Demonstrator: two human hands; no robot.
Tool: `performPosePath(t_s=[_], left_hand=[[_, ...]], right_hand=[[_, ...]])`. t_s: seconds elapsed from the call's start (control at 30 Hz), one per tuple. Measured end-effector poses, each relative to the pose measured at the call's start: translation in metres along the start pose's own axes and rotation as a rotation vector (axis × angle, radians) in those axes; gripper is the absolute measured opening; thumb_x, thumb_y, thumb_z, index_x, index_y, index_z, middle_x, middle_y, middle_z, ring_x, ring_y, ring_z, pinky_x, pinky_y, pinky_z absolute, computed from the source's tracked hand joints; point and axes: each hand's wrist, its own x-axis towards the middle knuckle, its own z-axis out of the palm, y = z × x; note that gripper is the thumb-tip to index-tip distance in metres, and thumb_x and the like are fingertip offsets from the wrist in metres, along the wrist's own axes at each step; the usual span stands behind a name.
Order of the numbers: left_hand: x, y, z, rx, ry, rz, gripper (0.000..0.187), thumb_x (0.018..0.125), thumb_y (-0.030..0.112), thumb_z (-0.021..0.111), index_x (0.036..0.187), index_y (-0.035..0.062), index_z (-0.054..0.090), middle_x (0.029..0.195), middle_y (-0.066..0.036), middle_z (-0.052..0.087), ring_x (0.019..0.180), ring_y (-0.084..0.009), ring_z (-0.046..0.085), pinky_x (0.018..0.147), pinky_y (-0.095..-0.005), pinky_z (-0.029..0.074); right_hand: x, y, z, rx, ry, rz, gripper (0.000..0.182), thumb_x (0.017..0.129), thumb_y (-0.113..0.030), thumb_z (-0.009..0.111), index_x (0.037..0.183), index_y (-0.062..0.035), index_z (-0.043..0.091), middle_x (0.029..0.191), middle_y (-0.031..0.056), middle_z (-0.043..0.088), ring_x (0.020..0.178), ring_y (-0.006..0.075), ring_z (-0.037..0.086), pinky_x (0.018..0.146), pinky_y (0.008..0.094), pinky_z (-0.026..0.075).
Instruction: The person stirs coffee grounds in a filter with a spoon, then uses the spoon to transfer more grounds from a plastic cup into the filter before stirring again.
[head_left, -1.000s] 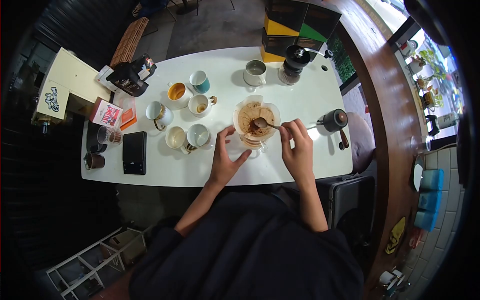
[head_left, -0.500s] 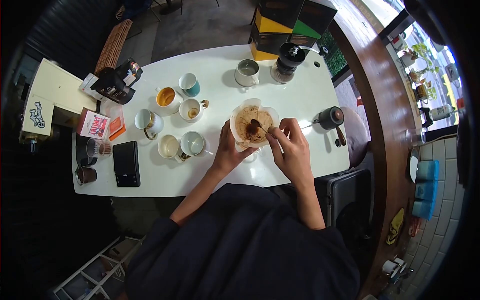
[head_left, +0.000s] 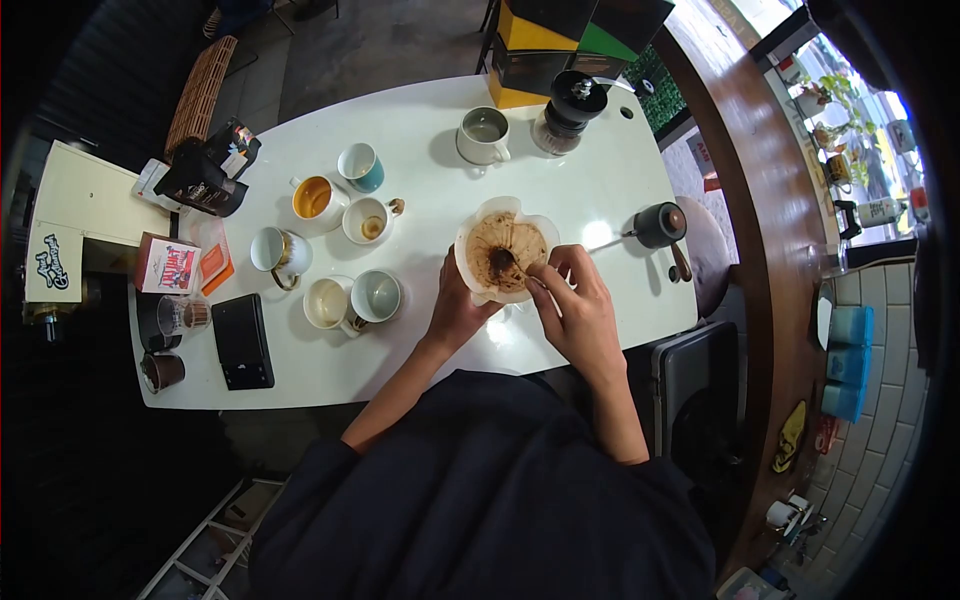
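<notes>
A coffee filter [head_left: 512, 229] of pale paper, its inner wall stained brown with coffee grounds, is held in front of me over the table. Around its left and lower side curl the fingers of my left hand [head_left: 458, 308], closed on it. My right hand [head_left: 580, 305] pinches the handle of a small spoon [head_left: 521, 266], whose bowl dips into the dark middle of the filter. Left of my left hand are a pale mug [head_left: 376, 297] and a cream mug [head_left: 325, 302], side by side.
More mugs [head_left: 317, 200] stand to the left, near a black scale [head_left: 243, 342]. At the back are a grey-white mug [head_left: 484, 137] and a hand coffee grinder [head_left: 570, 112]. A dark kettle [head_left: 660, 227] sits at the right of the white table [head_left: 430, 130].
My right hand has shifted slightly, and the spoon's bowl now sits lower among the grounds. The filter is still in my left hand. The view has turned a little.
</notes>
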Motion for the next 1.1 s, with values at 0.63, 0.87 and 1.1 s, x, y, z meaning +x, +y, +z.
performPosePath(t_s=[0.63, 0.87, 1.1], left_hand=[[0.007, 0.016, -0.006, -0.094, -0.032, -0.008, 0.070, 0.085, 0.014, 0.083, 0.143, 0.0023, 0.046, 0.135, -0.012, 0.059, 0.124, -0.0237, 0.060, 0.105, -0.0395, 0.050], [-0.001, 0.003, 0.003, -0.231, -0.018, -0.161, 0.078, 0.075, 0.031, 0.088, 0.140, 0.0063, 0.052, 0.140, -0.013, 0.054, 0.134, -0.0346, 0.045, 0.112, -0.0514, 0.032], [-0.008, 0.000, 0.001, -0.200, -0.055, -0.173, 0.074, 0.078, 0.031, 0.087, 0.140, 0.0063, 0.053, 0.141, -0.012, 0.053, 0.136, -0.0343, 0.041, 0.114, -0.0503, 0.028]], right_hand=[[0.012, -0.002, 0.008, 0.069, -0.005, -0.041, 0.021, 0.082, -0.004, 0.075, 0.100, -0.0009, 0.066, 0.096, 0.0088, 0.054, 0.081, 0.0250, 0.057, 0.071, 0.0394, 0.050], [0.014, 0.004, 0.006, 0.128, -0.029, -0.014, 0.018, 0.081, -0.002, 0.075, 0.097, -0.0009, 0.065, 0.095, 0.0094, 0.054, 0.082, 0.0256, 0.058, 0.071, 0.0398, 0.051], [0.011, 0.003, 0.004, 0.190, -0.026, -0.005, 0.019, 0.080, 0.000, 0.075, 0.097, -0.0011, 0.065, 0.094, 0.0097, 0.054, 0.081, 0.0258, 0.058, 0.070, 0.0398, 0.050]])
